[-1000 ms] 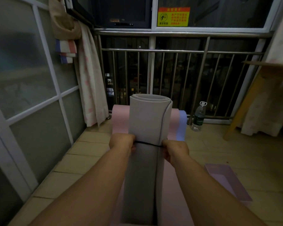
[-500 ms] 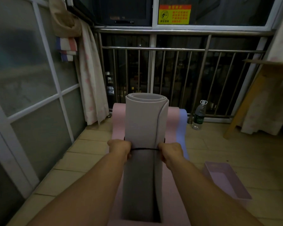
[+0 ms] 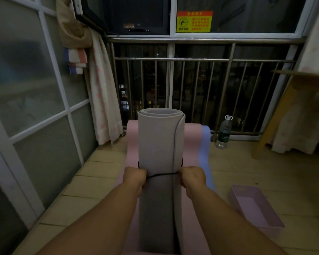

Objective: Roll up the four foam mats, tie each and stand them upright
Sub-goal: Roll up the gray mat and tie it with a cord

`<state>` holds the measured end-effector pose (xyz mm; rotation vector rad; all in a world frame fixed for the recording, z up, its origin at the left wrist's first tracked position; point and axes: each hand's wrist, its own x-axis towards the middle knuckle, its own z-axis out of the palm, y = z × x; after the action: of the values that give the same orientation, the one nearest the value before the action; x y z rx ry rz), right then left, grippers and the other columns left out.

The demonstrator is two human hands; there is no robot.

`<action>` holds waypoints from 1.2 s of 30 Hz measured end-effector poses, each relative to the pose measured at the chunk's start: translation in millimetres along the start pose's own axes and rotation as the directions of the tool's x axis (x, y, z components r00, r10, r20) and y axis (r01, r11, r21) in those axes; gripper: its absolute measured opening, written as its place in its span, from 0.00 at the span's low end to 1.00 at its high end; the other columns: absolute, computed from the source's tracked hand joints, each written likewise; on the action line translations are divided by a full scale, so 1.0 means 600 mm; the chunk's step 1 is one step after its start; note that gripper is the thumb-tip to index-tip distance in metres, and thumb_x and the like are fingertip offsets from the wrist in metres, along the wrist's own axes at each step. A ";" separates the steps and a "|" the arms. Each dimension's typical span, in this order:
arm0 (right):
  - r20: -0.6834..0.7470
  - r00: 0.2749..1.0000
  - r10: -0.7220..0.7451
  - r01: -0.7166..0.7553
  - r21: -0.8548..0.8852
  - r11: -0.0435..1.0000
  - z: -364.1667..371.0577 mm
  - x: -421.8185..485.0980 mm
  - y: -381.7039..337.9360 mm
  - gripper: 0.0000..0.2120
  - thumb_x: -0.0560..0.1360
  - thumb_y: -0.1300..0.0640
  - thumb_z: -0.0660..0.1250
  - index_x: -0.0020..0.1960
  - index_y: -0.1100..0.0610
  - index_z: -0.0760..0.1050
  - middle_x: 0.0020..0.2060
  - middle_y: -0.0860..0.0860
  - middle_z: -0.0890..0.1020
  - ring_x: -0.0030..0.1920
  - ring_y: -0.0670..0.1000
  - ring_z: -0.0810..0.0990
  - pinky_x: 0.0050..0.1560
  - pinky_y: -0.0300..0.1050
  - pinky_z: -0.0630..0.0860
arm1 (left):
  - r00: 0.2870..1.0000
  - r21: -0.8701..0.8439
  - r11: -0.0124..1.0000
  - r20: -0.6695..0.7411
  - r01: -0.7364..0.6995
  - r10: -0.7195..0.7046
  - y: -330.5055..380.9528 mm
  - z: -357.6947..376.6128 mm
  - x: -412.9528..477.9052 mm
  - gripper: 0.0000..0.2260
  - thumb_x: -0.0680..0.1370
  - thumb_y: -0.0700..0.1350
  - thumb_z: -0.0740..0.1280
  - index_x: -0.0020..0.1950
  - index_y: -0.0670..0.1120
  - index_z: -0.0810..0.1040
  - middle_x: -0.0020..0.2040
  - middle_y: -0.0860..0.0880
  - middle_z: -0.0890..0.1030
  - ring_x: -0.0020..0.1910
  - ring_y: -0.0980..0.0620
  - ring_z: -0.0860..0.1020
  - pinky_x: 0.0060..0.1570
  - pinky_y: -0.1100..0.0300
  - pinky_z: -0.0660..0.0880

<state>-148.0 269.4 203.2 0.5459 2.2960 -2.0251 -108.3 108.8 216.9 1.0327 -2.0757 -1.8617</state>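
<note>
A rolled grey foam mat (image 3: 157, 140) stands upright in front of me, its open end at the top. A thin black cord (image 3: 162, 175) runs around its middle. My left hand (image 3: 134, 176) grips the cord at the roll's left side, and my right hand (image 3: 192, 176) grips it at the right side. Under the roll a pink mat (image 3: 191, 142) lies flat on the floor, with a blue mat (image 3: 204, 144) showing beneath it along the right edge.
A pink plastic tray (image 3: 256, 208) sits on the tiled floor at the right. A water bottle (image 3: 223, 133) stands by the metal railing (image 3: 201, 59). Glass panels line the left, a curtain (image 3: 103, 100) hangs at the back left, and a wooden table leg (image 3: 271, 124) is right.
Both hands have slid slightly down the roll with the cord, and the roll's top has tipped a little away from me. The cord stays pulled across the front.
</note>
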 end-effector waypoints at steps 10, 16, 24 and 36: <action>-0.012 1.000 0.000 -0.001 -0.096 0.995 0.001 0.006 -0.006 0.17 0.73 0.60 0.69 0.28 0.58 0.67 0.28 0.53 0.72 0.33 0.54 0.71 0.39 0.48 0.71 | 0.972 -0.026 1.000 -0.236 0.009 -0.015 0.021 0.016 -0.039 0.19 0.73 0.39 0.65 0.63 0.37 0.68 0.58 0.36 0.76 0.54 0.36 0.77 0.48 0.51 0.75; -0.011 1.000 0.026 -0.027 -0.057 0.998 0.005 0.005 -0.007 0.13 0.73 0.57 0.69 0.35 0.63 0.70 0.31 0.57 0.74 0.37 0.57 0.75 0.37 0.47 0.70 | 0.965 -0.081 0.996 -0.261 -0.028 0.006 0.022 0.024 -0.054 0.14 0.73 0.36 0.64 0.58 0.40 0.72 0.54 0.39 0.77 0.47 0.40 0.76 0.42 0.56 0.70; 0.010 1.000 0.008 -0.007 -0.074 0.997 0.008 0.006 -0.003 0.13 0.72 0.54 0.69 0.37 0.63 0.72 0.35 0.58 0.75 0.38 0.57 0.75 0.38 0.47 0.71 | 0.972 -0.179 0.983 -0.235 -0.038 -0.005 0.021 0.032 -0.043 0.16 0.71 0.35 0.65 0.59 0.42 0.71 0.55 0.39 0.78 0.50 0.39 0.78 0.50 0.50 0.78; 0.113 0.979 0.172 -0.176 0.028 0.984 0.034 -0.020 0.026 0.13 0.73 0.55 0.66 0.50 0.64 0.75 0.36 0.56 0.73 0.36 0.54 0.72 0.33 0.43 0.68 | 0.973 -0.032 0.999 -0.231 0.015 -0.022 -0.013 0.007 -0.032 0.22 0.73 0.38 0.68 0.62 0.40 0.61 0.56 0.34 0.76 0.51 0.35 0.78 0.53 0.44 0.78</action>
<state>-136.7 248.5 188.4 0.5980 2.0737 -1.9686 -93.2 123.5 215.0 1.2025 -1.9050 -1.6834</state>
